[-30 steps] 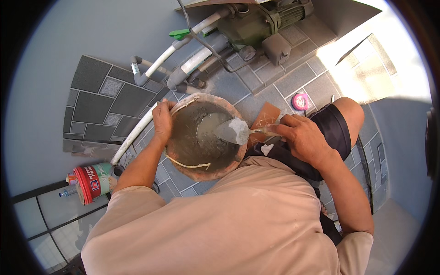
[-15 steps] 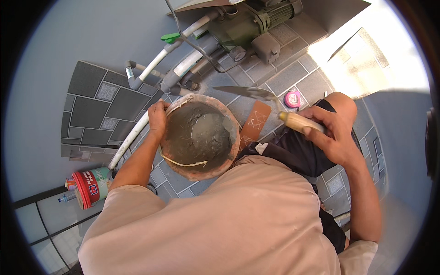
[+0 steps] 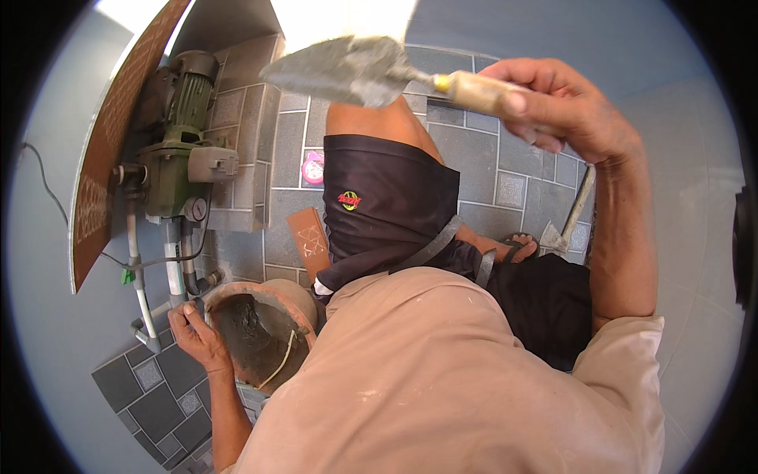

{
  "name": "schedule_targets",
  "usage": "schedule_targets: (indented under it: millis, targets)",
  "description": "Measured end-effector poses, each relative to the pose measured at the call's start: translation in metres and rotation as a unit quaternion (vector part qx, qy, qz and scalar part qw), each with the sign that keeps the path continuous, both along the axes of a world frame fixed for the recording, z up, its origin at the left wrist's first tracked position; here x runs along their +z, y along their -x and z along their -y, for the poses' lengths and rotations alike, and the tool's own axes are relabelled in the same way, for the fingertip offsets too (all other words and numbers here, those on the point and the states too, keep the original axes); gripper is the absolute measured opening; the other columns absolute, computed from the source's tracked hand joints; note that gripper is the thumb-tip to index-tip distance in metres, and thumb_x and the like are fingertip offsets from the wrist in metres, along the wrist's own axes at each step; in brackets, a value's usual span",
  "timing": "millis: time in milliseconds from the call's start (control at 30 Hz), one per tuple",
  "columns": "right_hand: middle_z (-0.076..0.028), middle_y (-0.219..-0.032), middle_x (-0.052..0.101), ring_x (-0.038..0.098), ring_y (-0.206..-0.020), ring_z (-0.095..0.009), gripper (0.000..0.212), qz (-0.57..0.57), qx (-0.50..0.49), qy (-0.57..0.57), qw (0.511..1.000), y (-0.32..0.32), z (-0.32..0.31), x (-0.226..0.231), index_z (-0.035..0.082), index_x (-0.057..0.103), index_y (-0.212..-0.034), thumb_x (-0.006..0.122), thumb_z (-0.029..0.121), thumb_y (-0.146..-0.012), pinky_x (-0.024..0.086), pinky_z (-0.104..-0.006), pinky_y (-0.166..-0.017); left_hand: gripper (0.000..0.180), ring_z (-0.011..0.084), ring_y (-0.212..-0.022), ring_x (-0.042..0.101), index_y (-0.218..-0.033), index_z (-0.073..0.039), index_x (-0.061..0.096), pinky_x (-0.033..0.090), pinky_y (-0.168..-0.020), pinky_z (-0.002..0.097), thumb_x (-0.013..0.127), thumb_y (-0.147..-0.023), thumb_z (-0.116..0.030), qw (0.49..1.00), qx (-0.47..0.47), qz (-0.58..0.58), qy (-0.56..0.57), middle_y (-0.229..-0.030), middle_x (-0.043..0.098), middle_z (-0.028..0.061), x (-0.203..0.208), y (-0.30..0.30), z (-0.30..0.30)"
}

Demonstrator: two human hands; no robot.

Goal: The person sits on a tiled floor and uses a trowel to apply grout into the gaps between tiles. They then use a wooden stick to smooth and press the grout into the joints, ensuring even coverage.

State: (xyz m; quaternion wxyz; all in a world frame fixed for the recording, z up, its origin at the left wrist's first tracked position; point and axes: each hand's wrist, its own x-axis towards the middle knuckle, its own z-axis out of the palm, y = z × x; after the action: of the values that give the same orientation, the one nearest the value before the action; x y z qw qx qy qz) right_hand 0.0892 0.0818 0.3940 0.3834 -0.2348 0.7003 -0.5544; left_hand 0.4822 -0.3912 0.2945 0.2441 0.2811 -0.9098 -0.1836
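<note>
While closed, right grip [image 3: 575,112] around trowel [image 3: 351,71]

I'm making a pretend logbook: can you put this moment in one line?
left hand: at bucket rim; right hand: holding trowel; trowel: carrying grey mix; bucket: grey mix inside

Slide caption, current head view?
Right hand holds a smeared pointing trowel aloft; left hand at a bucket of grey mortar.

Shows smooth blue-grey walls [image 3: 47,316]; grey, pale-jointed rectangular floor tiles [image 3: 462,154]; dark wall tiles [image 3: 162,415], lower left; bright glare [image 3: 339,16], top.
</note>
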Motion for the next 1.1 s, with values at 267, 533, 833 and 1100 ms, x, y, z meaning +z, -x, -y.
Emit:
schedule_targets:
  millis: [267, 533, 833, 1100]
  targets:
    - [0.001, -0.073, 0.055, 0.045, -0.054, -0.008, 0.035, -0.009, -0.170, -0.312, 0.935, -0.008, -0.136, -0.036, 0.004, 0.068, -0.105, 0.066, 0.038, -0.097, 0.036, -0.0285, -0.048, 0.015, 0.0154, -0.075, 0.050, -0.085, 0.002, 0.057, 0.044, -0.070, 0.0291, 0.064, -0.098, -0.001, 0.931, -0.353, -0.053, -0.074, -0.081, 0.055, 0.0072, 0.025, 0.214, -0.131]
    - [-0.002, -0.068, 0.058, 0.053, -0.049, -0.012, 0.033, 0.063, -0.281, -0.306, 0.908, -0.036, -0.114, -0.215, 0.003, 0.070, -0.107, 0.064, 0.036, -0.102, 0.041, -0.0290, -0.043, 0.022, 0.0177, -0.086, 0.066, -0.104, 0.004, 0.067, 0.054, -0.081, 0.0318, 0.065, -0.103, -0.018, 0.777, -0.337, 0.028, -0.531, -0.092, 0.071, 0.0095, -0.058, 0.366, -0.278]
    - [-0.009, -0.066, 0.062, 0.061, -0.050, -0.020, 0.038, 0.119, -0.383, -0.229, 0.887, -0.050, -0.064, -0.282, -0.001, 0.073, -0.112, 0.064, 0.034, -0.099, 0.050, -0.0358, -0.045, 0.034, 0.0229, -0.088, 0.063, -0.113, 0.010, 0.065, 0.054, -0.071, 0.0356, 0.068, -0.098, -0.021, 0.720, -0.222, 0.352, -0.555, -0.099, 0.065, 0.0148, -0.184, 0.365, -0.379]
    - [-0.011, -0.071, 0.062, 0.062, -0.052, -0.021, 0.035, 0.179, -0.420, -0.172, 0.873, -0.056, -0.052, -0.289, -0.003, 0.070, -0.102, 0.060, 0.031, -0.100, 0.050, -0.0362, -0.045, 0.038, 0.0266, -0.094, 0.065, -0.118, 0.009, 0.066, 0.055, -0.073, 0.0393, 0.066, -0.098, -0.023, 0.694, -0.176, 0.381, -0.585, -0.110, 0.067, 0.0194, -0.186, 0.370, -0.374]
